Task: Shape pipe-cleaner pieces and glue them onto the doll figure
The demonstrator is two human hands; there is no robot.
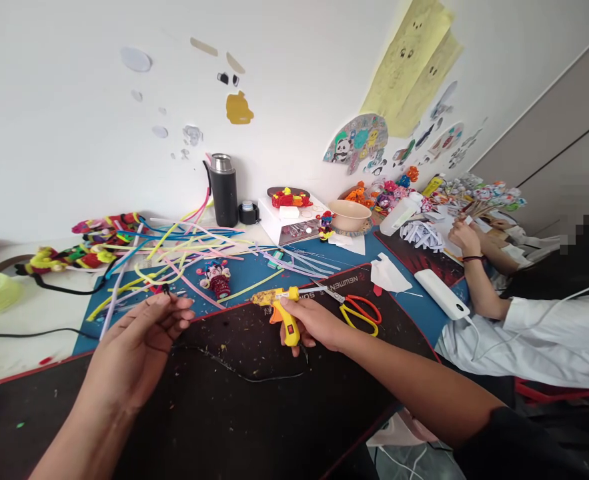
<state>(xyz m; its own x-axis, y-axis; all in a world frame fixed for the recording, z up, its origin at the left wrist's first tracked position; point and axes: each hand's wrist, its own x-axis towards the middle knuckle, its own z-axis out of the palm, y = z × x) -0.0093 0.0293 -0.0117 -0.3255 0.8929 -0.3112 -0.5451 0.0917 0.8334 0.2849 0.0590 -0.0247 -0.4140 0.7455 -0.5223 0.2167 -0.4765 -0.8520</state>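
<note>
Left hand (137, 337) at centre-left, thumb and fingertips pinched together on a small dark piece (165, 289), its exact shape too small to tell; right hand (319, 320) wrapped round the handle of a yellow plastic hot-glue gun (291, 327) with an orange trigger, nozzle pointing left toward the left hand, gap between them. Both hands are above a black mat with red edging (214, 413) on the white table (29, 343); a thin black cable (259, 380) runs across the mat below the gun. Just behind the nozzle, a small figurine with a sparkly red body (219, 285) lies on a blue mat (354, 241), among loose pastel, yellow and blue fuzzy stems. Scissors with red and yellow handles (345, 309) lie right of the gun, near the right hand — blades toward the gun. Back row by the wall: black cylindrical thermos with a silver top (224, 197), upright; white box (270, 223) with a red-and-yellow item on top; round beige bowl (350, 215), a second small colourful figurine (326, 228) just left of it. More colourful fuzzy figures (94, 257) lie far left. At right — a co-worker's hand (464, 239) beside a pile of white paper strips (423, 235), long white device (441, 293) nearer.
</note>
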